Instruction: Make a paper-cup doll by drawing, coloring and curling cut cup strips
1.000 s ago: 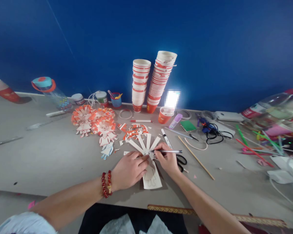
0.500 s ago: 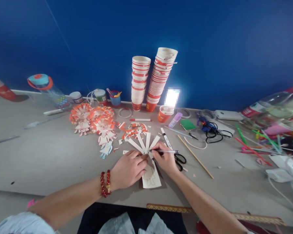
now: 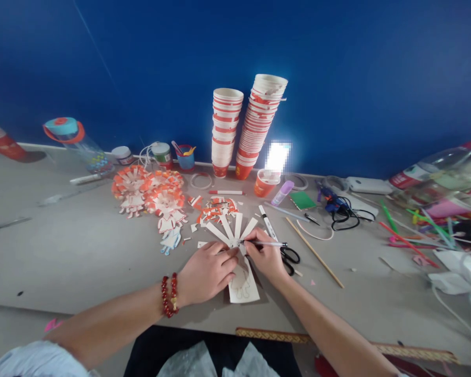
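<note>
A white paper cutout [image 3: 244, 288] lies in front of me, its strips fanned out at the far end and a pencil-like figure outline drawn on its near part. My left hand [image 3: 212, 271] rests flat over its left side with fingers stretched out, pressing it to the table. In my right hand [image 3: 265, 256] is a pen [image 3: 272, 243], gripped near its tip, which meets the paper where the strips join. Black-handled scissors [image 3: 289, 257] lie just right of that hand, partly hidden. Beside them is a white marker [image 3: 267, 222].
Orange and white paper scraps [image 3: 220, 209] lie beyond the cutout. Finished-looking paper figures [image 3: 167, 201] are heaped to the left. Two tall stacks of paper cups [image 3: 223, 133] stand by the blue wall. A wooden stick [image 3: 316, 253], a glue gun [image 3: 332, 201] and bottles [image 3: 427, 170] are rightward.
Hardly anything differs. Both hands keep their places on the paper, the pen tip stays at the strips' base, and the view has shifted very slightly.
</note>
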Motion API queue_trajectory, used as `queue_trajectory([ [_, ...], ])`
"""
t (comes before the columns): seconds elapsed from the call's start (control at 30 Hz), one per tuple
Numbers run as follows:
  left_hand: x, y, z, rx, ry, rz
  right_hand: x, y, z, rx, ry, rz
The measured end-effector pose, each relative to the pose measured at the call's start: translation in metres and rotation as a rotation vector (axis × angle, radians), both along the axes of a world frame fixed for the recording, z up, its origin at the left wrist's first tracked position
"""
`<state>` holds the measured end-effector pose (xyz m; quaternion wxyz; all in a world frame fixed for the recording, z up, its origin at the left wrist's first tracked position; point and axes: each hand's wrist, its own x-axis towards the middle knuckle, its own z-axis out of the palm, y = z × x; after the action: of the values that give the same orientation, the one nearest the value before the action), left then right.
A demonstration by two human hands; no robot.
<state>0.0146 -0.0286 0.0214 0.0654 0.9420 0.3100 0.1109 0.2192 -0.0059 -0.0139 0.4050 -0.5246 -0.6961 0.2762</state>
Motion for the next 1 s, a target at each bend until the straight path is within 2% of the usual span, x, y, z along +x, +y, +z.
queue_trajectory([
  [1.0, 0.0005, 0.0005, -0.0002, -0.021, -0.005, -0.006, -0.0007, -0.0013, 0.0019, -0.011, 0.048, -0.005],
])
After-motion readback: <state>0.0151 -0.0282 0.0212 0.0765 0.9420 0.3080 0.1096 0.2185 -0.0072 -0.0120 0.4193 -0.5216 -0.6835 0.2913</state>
